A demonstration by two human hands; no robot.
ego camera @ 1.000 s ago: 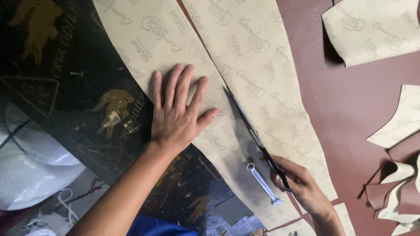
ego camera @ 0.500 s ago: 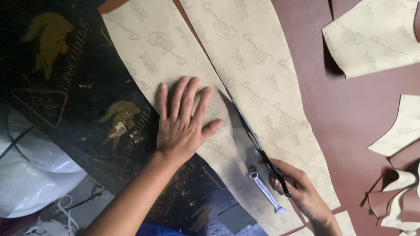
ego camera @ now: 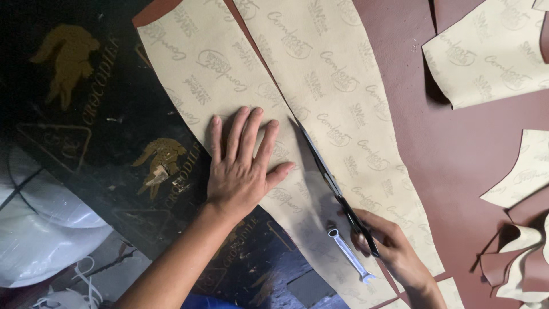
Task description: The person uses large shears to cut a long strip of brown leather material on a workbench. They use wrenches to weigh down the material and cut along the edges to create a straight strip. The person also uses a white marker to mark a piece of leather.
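Pressing flat with my left hand (ego camera: pixel 243 171), fingers spread wide and gripping nothing, I pin the printed beige sheet (ego camera: pixel 217 80) to the tabletop (ego camera: pixel 457 171). My right hand (ego camera: pixel 389 246) has its fingers closed through the handles of the black scissors (ego camera: pixel 329 177), whose blades lie along the cut between this sheet and the neighbouring beige strip (ego camera: pixel 343 97). A small silver wrench (ego camera: pixel 350 256) rests on the sheet just beside that hand. Cut beige scraps (ego camera: pixel 523 171) lie well apart, off to the right.
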